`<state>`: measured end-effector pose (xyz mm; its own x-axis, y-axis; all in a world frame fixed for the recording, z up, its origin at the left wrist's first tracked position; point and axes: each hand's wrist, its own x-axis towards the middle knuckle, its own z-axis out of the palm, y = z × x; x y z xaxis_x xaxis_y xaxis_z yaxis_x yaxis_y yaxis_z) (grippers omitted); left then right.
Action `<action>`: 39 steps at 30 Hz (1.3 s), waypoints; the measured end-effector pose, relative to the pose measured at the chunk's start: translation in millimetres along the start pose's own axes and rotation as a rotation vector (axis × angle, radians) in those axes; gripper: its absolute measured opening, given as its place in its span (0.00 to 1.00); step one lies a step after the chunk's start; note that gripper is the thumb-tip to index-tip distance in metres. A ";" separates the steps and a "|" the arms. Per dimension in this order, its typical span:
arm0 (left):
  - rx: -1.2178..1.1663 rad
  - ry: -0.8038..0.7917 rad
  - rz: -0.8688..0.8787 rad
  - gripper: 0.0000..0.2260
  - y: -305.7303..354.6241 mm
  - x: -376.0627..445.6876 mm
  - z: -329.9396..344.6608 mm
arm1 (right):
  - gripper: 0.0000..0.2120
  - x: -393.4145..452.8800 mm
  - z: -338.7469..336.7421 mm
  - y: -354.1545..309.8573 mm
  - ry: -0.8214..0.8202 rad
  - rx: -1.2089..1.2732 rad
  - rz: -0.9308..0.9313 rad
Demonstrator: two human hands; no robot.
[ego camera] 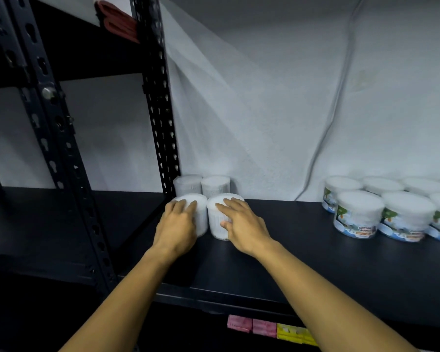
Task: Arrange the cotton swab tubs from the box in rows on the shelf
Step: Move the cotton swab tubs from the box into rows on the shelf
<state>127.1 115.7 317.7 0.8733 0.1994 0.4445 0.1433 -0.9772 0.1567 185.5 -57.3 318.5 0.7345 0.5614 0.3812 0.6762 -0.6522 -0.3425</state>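
Observation:
Two clear cotton swab tubs stand side by side on the black shelf (302, 250), near its left post. My left hand (178, 224) grips the left tub (201, 214) from the front and top. My right hand (241, 224) holds the right tub (217, 224), fingers over its lid and thumb on its side. Behind them two more tubs (188, 185) (215, 185) stand against the white wall. The box is not in view.
A group of wider labelled tubs (358, 214) stands at the shelf's right end. A black perforated post (163, 123) rises just left of the tubs. A grey cable (325, 138) hangs down the wall. Pink and yellow packs (264, 327) lie below the shelf edge.

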 end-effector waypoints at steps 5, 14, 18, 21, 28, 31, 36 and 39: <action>-0.063 0.052 0.068 0.20 38.5 -24.7 -0.2 | 0.22 -46.8 -25.7 19.2 0.037 -0.005 0.030; -0.144 0.065 0.181 0.21 114.3 -62.1 3.2 | 0.21 -123.5 -69.1 54.2 0.103 -0.021 0.105; -0.151 0.059 0.229 0.21 142.9 -75.2 1.8 | 0.22 -151.4 -87.1 70.1 0.117 -0.037 0.119; -0.161 0.046 0.273 0.21 161.7 -85.3 -0.9 | 0.22 -171.3 -100.2 80.2 0.123 -0.050 0.142; -0.175 0.012 0.331 0.21 192.7 -100.2 -9.1 | 0.22 -203.6 -121.5 94.9 0.146 -0.055 0.184; -0.191 0.002 0.347 0.19 195.7 -102.9 -12.5 | 0.22 -211.0 -126.7 96.5 0.142 -0.036 0.187; -0.222 -0.056 0.263 0.22 195.5 -96.4 -26.9 | 0.26 -211.7 -130.2 99.0 0.136 0.070 0.181; -0.199 -0.016 0.133 0.25 203.8 -95.2 -32.1 | 0.27 -211.9 -124.4 96.0 0.271 0.027 0.209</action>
<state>58.2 -100.1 335.7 0.8858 0.0673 0.4592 -0.0664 -0.9609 0.2688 87.9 -302.3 311.7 0.8184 0.2587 0.5132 0.5161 -0.7236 -0.4583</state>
